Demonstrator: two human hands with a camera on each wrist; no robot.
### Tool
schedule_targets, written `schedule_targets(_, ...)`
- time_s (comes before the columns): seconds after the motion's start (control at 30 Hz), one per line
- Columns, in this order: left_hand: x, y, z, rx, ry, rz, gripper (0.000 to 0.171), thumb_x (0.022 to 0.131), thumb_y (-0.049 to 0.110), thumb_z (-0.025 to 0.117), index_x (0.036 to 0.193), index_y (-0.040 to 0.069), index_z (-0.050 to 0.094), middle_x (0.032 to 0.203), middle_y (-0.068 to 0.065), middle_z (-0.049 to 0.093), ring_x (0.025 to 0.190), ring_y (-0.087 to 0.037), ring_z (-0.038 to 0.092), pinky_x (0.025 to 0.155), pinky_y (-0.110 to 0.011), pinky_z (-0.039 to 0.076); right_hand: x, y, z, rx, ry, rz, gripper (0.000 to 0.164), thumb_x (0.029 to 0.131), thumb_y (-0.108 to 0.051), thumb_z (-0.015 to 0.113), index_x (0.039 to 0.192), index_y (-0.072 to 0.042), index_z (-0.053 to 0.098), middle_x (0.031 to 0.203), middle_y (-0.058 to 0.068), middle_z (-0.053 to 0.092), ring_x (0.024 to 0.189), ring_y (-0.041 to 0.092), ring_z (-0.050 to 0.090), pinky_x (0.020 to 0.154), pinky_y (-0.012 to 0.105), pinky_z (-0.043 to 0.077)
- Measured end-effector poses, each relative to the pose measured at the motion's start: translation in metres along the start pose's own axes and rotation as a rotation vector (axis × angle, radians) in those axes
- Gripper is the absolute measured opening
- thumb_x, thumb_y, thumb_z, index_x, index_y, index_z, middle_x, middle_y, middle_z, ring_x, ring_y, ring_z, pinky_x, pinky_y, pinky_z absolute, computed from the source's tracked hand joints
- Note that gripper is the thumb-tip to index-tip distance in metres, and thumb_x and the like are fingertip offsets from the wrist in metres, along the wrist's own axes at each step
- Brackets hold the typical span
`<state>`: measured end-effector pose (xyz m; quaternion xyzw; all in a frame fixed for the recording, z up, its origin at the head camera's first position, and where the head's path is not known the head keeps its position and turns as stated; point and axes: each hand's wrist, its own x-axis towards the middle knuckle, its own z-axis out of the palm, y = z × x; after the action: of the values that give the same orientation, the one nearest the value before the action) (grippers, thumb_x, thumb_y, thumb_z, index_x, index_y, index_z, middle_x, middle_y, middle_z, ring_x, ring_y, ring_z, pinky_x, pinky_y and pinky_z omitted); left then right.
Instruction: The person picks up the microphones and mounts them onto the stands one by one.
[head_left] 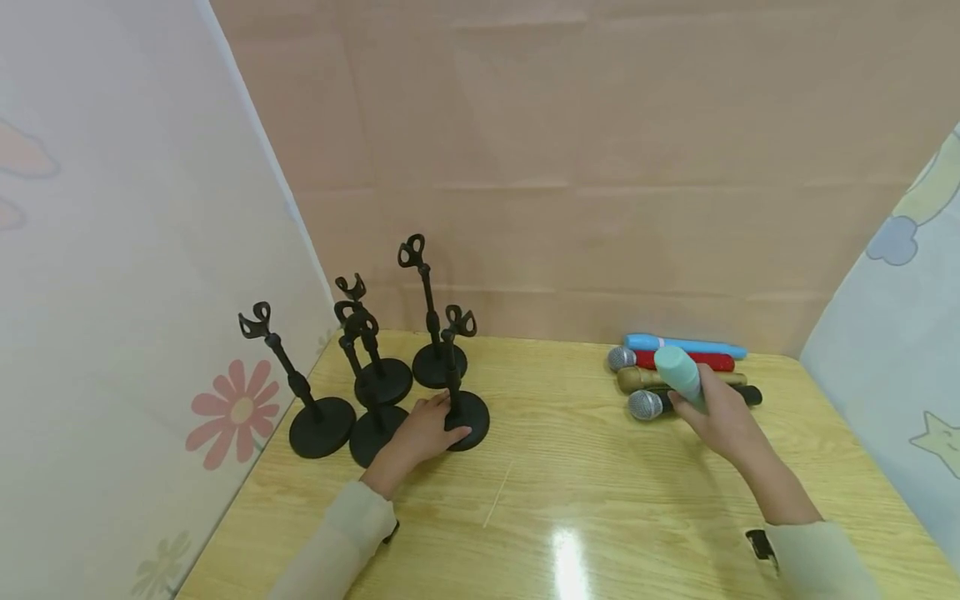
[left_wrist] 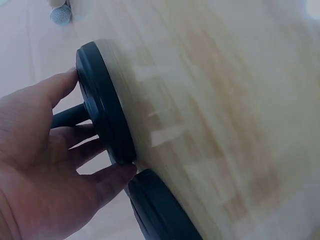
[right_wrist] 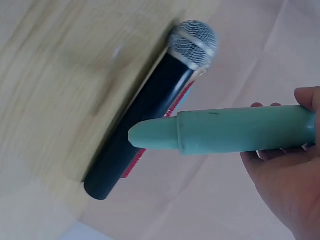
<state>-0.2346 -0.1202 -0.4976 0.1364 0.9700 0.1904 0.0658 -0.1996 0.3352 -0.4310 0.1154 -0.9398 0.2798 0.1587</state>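
Fingers of the right hand (head_left: pixel 722 419) curled round a teal plastic microphone (head_left: pixel 681 375), holding it lifted just above the row of microphones lying on the wooden desk (head_left: pixel 585 467); a black microphone with a silver mesh head (right_wrist: pixel 150 105) lay directly beneath it. Well to the left of that row, the left hand (head_left: pixel 423 433) gripped the nearest black round-based microphone stand (head_left: pixel 463 392) low on its post. Crowded neighbouring stands (head_left: pixel 375 367) could probably topple if that base dragged against them.

6 black stands (head_left: pixel 450 392) – 5 microphones (head_left: pixel 678 373).
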Motion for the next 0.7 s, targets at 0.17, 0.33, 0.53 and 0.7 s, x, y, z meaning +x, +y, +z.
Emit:
schedule_targets(0.17, -0.006, 0.006, 0.001, 0.027, -0.029, 0.036, 0.072, 0.098, 0.052, 0.061, 0.148, 0.002, 0.051, 0.157, -0.015, 0.04, 0.135, -0.041, 0.043, 0.103, -0.053, 0.047, 0.001, -0.016, -0.004, 0.037, 0.032, 0.016, 0.043, 0.096, -0.013, 0.069, 0.126, 0.008, 0.047, 0.115, 0.032, 0.06, 0.101, 0.053, 0.059, 0.079, 0.07, 0.046)
schedule_targets(0.33, -0.011, 0.013, 0.003, 0.028, -0.022, 0.058, 0.07, 0.096, 0.053, 0.063, 0.146, 0.004, 0.054, 0.153, -0.016, 0.042, 0.132, -0.04, 0.044, 0.098, -0.054, 0.05, 0.001, -0.03, -0.006, 0.069, 0.023, 0.015, 0.043, 0.096, -0.016, 0.07, 0.126, 0.006, 0.048, 0.115, 0.029, 0.061, 0.103, 0.052, 0.059, 0.079, 0.068, 0.046)
schedule_targets(0.53, -0.015, 0.02, 0.008, 0.063, -0.036, 0.069, 0.07, 0.096, 0.055, 0.063, 0.146, 0.006, 0.055, 0.152, -0.015, 0.043, 0.131, -0.037, 0.044, 0.095, -0.052, 0.052, 0.002, -0.041, -0.005, 0.078, 0.043, -0.014, 0.042, 0.095, -0.013, 0.071, 0.125, 0.005, 0.049, 0.114, 0.028, 0.062, 0.103, 0.051, 0.06, 0.08, 0.068, 0.046)
schedule_targets(0.7, -0.019, 0.028, 0.008, 0.096, -0.063, 0.085, 0.071, 0.095, 0.056, 0.064, 0.147, 0.008, 0.054, 0.155, -0.013, 0.043, 0.131, -0.037, 0.045, 0.095, -0.05, 0.053, 0.003, -0.05, -0.006, 0.097, 0.051, -0.02, 0.044, 0.095, -0.013, 0.071, 0.128, 0.004, 0.049, 0.118, 0.03, 0.062, 0.106, 0.053, 0.059, 0.082, 0.07, 0.046)
